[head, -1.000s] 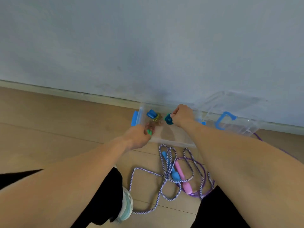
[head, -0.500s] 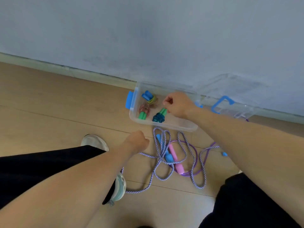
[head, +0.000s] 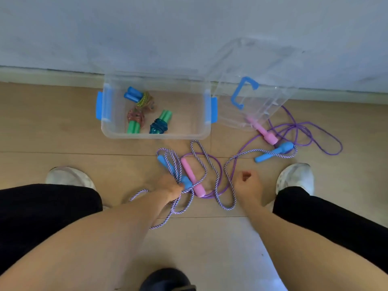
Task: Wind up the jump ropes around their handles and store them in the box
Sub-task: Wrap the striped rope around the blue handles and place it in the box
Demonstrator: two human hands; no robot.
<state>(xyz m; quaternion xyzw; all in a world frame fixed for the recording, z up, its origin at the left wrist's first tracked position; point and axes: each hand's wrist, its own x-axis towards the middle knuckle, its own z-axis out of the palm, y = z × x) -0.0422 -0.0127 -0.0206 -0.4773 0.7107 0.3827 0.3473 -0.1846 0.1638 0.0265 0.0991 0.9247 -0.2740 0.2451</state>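
A clear box (head: pixel 155 135) with blue latches stands on the floor by the wall and holds three wound ropes: a blue-handled one (head: pixel 136 97) and two green-handled ones (head: pixel 134 122) (head: pixel 160 123). Two loose ropes lie tangled in front of it. My left hand (head: pixel 171 186) grips the near blue handle (head: pixel 174 172) of the striped rope (head: pixel 228 185). A pink handle (head: pixel 192 177) lies beside it. My right hand (head: pixel 247 185) hovers to the right with curled fingers, holding nothing. The far blue handle (head: pixel 275 152) and far pink handle (head: pixel 263 131) lie to the right.
The clear lid (head: pixel 264 85) with a blue carry handle leans against the wall right of the box. My white shoes (head: pixel 67 177) (head: pixel 296 177) and black-trousered knees flank the ropes on the wooden floor. The purple cord (head: pixel 319 139) loops out at the right.
Both hands have left the box and come down toward me. The left hand has reached the near blue handle and taken hold of it. The view has tilted down.
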